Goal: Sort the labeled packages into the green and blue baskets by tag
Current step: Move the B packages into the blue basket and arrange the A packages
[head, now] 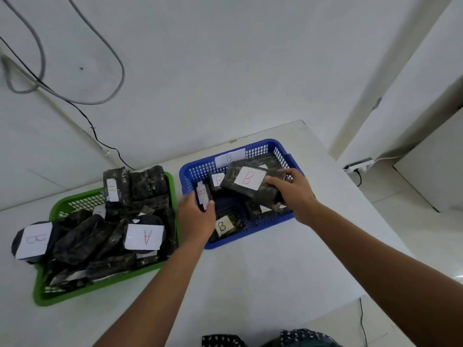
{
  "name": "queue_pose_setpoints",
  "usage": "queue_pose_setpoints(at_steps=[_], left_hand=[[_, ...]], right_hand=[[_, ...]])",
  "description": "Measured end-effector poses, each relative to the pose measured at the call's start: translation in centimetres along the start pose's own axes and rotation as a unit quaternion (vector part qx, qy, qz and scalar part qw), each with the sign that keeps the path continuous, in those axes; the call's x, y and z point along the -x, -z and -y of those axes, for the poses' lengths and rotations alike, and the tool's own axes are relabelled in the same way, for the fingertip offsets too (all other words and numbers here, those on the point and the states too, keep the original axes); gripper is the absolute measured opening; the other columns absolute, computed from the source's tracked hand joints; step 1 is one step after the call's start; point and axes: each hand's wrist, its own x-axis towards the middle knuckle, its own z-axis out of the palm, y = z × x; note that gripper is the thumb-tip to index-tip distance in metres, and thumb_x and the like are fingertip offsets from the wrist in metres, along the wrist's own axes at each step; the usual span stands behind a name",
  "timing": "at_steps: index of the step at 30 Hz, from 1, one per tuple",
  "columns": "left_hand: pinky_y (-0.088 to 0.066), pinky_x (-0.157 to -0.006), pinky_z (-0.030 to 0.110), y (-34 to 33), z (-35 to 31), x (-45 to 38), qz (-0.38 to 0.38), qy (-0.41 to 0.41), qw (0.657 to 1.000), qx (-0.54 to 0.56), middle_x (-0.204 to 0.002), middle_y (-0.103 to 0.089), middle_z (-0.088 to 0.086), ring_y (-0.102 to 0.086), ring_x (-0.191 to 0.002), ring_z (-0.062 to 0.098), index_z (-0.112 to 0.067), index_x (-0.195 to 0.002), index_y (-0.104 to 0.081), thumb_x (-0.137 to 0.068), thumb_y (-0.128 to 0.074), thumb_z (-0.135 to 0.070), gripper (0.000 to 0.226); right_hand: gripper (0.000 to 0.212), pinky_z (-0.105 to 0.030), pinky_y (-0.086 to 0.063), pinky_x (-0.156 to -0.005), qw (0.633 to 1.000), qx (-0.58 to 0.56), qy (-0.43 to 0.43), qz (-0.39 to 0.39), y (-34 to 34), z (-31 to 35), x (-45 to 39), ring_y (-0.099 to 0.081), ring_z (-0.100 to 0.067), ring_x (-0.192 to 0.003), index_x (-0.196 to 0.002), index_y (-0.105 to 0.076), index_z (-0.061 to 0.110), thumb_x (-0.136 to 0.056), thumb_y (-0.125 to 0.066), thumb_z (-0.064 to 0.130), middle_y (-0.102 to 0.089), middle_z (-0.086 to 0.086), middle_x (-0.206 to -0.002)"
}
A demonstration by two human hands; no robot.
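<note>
While both hands reach into the blue basket [275, 216], the green basket [105, 294] to its left stays heaped with black-wrapped packages — a round one tagged A [144, 236] near its right side, another tagged B [32, 240] overhanging its left rim, and a tall one tagged B [114, 184] upright at the back. The blue basket holds several B-tagged packages and bears a B label [229, 157] on its far wall. The right hand [293, 189] grips a rectangular black package [250, 182] by its right end, fingers curled round it; its long axis runs left to right, tilted, white tag with red B facing up. The left hand [196, 216] pinches a small B-tagged package [203, 196] at the basket's left side.
</note>
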Motion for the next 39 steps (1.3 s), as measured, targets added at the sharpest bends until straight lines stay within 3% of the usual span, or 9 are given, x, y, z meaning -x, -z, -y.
queue_pose_setpoints(at_steps=[7, 11, 16, 20, 26, 30, 34, 37, 39], left_hand=[[-0.043, -0.109, 0.046, -0.8, 2.3, -0.4, -0.036, 0.070, 0.997, -0.004, -0.146, -0.051, 0.014, -0.050, -0.131, 0.033, -0.011, -0.152, -0.037, -0.101, -0.051, -0.012, 0.053], [-0.043, -0.109, 0.041, -0.7, 3.0, -0.5, -0.059, 0.070, 0.996, 0.014, -0.145, -0.054, 0.008, -0.052, -0.130, 0.028, -0.015, -0.149, -0.044, -0.101, -0.048, -0.006, 0.049], [-0.043, -0.102, 0.028, -0.3, 3.7, -0.6, -0.052, 0.065, 0.995, 0.046, -0.142, -0.057, 0.005, -0.058, -0.124, 0.023, -0.016, -0.148, -0.045, -0.100, -0.051, -0.008, 0.049], [-0.044, -0.093, 0.022, -0.3, 4.0, -0.6, -0.052, 0.056, 0.995, 0.057, -0.138, -0.060, 0.007, -0.062, -0.117, 0.021, -0.015, -0.148, -0.045, -0.100, -0.051, -0.008, 0.049], [-0.051, -0.101, 0.036, -0.4, 4.5, -0.7, -0.052, 0.047, 0.995, 0.073, -0.136, -0.062, 0.007, -0.063, -0.116, 0.021, -0.015, -0.146, -0.047, -0.099, -0.051, -0.008, 0.048], [-0.048, -0.093, 0.025, -0.2, 4.6, -0.7, -0.045, 0.047, 0.995, 0.075, -0.134, -0.063, 0.006, -0.064, -0.112, 0.019, -0.016, -0.148, -0.046, -0.099, -0.050, -0.009, 0.049], [-0.044, -0.091, 0.020, -0.1, 4.3, -0.5, -0.045, 0.043, 0.996, 0.068, -0.135, -0.062, 0.005, -0.063, -0.114, 0.018, -0.016, -0.148, -0.045, -0.100, -0.050, -0.009, 0.049], [-0.042, -0.090, 0.018, 0.0, 4.2, -0.4, -0.046, 0.043, 0.996, 0.063, -0.136, -0.062, 0.005, -0.063, -0.114, 0.018, -0.016, -0.149, -0.045, -0.100, -0.050, -0.009, 0.049], [-0.042, -0.089, 0.018, 0.0, 4.1, -0.4, -0.046, 0.044, 0.996, 0.060, -0.136, -0.062, 0.005, -0.062, -0.114, 0.017, -0.017, -0.149, -0.044, -0.100, -0.050, -0.009, 0.049]], right_hand=[[0.041, -0.031, -0.062, -0.060, 0.998, 0.043, -0.003, 0.036, -4.5, -2.5, 0.2, -0.074, -0.020, -0.084, -0.126, -0.064, 0.024, -0.088, -0.077, 0.030, -0.071, -0.005, -0.105], [0.036, -0.014, -0.050, -0.050, 0.992, 0.118, 0.016, 0.041, -6.7, -4.3, 0.8, -0.066, -0.007, -0.081, -0.120, -0.063, 0.019, -0.089, -0.074, 0.033, -0.068, 0.000, -0.103], [0.046, -0.032, -0.054, -0.087, 0.927, 0.349, 0.063, 0.124, -7.9, -6.5, 0.7, -0.064, -0.020, -0.104, -0.131, -0.056, 0.018, -0.091, -0.071, 0.035, -0.069, -0.002, -0.117], [0.059, -0.044, -0.051, -0.102, 0.899, 0.390, 0.063, 0.188, -8.3, -6.8, -0.2, -0.059, -0.028, -0.120, -0.151, -0.041, 0.027, -0.096, -0.062, 0.033, -0.063, -0.005, -0.135], [0.060, -0.045, -0.052, -0.102, 0.905, 0.346, 0.021, 0.247, -8.3, -6.7, -1.7, -0.058, -0.027, -0.123, -0.151, -0.039, 0.028, -0.097, -0.063, 0.022, -0.058, -0.004, -0.138], [0.071, -0.043, -0.054, -0.099, 0.898, 0.350, 0.025, 0.264, -7.8, -6.2, -2.1, -0.058, -0.025, -0.119, -0.156, -0.027, 0.039, -0.097, -0.063, 0.024, -0.054, -0.002, -0.140], [0.067, -0.027, -0.055, -0.077, 0.899, 0.355, 0.057, 0.249, -7.0, -5.4, -1.9, -0.063, -0.018, -0.101, -0.155, -0.030, 0.038, -0.097, -0.061, 0.025, -0.064, -0.004, -0.122], [0.068, -0.029, -0.053, -0.078, 0.891, 0.377, 0.072, 0.243, -6.7, -5.0, -1.8, -0.063, -0.017, -0.098, -0.156, -0.030, 0.031, -0.096, -0.062, 0.028, -0.063, -0.004, -0.123], [0.069, -0.032, -0.053, -0.085, 0.878, 0.404, 0.067, 0.249, -6.9, -4.7, -1.7, -0.061, -0.023, -0.109, -0.156, -0.030, 0.026, -0.096, -0.063, 0.030, -0.058, -0.006, -0.136]])
